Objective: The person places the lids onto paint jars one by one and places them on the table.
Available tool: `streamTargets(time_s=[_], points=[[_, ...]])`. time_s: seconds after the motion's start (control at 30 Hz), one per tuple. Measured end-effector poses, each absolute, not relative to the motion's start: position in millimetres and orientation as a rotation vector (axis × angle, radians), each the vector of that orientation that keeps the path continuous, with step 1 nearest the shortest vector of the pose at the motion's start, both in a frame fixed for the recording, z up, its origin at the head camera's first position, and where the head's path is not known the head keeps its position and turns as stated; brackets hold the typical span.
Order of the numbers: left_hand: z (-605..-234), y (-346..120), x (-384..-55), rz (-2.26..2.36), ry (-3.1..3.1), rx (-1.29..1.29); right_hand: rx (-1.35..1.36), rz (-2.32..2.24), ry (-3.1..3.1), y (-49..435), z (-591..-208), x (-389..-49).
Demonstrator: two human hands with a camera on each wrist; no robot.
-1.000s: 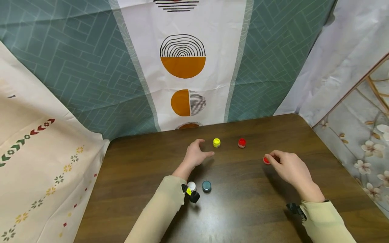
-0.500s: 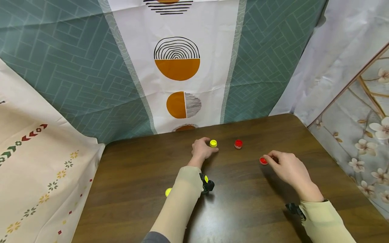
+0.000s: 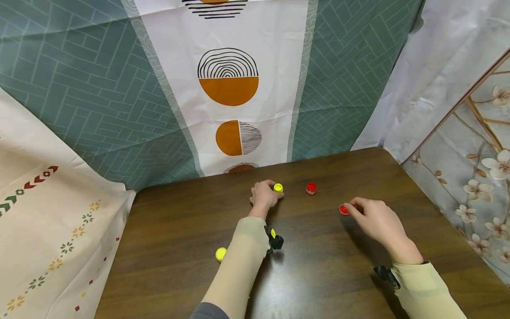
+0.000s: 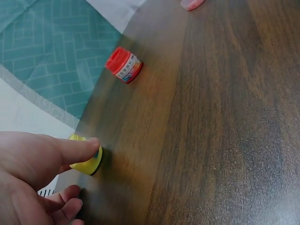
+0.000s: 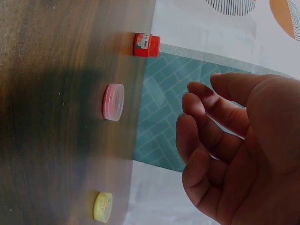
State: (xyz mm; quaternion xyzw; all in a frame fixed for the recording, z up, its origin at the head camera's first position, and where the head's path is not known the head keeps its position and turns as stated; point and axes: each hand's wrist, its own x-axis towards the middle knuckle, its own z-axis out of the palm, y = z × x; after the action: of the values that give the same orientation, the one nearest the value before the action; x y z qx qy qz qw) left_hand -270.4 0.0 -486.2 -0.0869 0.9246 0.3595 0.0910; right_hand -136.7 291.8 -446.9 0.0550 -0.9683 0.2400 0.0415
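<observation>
Curtained nook, patterned cloth hanging point(image 3: 223, 95), wooden table point(image 3: 314, 252)

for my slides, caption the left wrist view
Left hand gripping a yellow jar on a wood-grain table, with a labelled red jar standing apart.

From the head, looks forward and down over the table point(image 3: 171, 230). From the wrists, turned sideways, looks closely past left hand point(image 4: 33, 171) and right hand point(image 5: 239, 140) toward the cloth point(image 4: 56, 54), sharing the red jar point(image 4: 124, 64).
</observation>
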Motion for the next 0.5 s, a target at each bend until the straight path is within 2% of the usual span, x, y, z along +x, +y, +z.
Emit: streamTargets(time_s=[0.2,0.5], points=[[-485,-11,-267,1.134,2.743,-0.17,0.175,0.731,-2.964,291,-448,-136],[-476,-38,-264,1.504,2.704,0.021,0.202,0.702,-3.039,292,-453,-139]])
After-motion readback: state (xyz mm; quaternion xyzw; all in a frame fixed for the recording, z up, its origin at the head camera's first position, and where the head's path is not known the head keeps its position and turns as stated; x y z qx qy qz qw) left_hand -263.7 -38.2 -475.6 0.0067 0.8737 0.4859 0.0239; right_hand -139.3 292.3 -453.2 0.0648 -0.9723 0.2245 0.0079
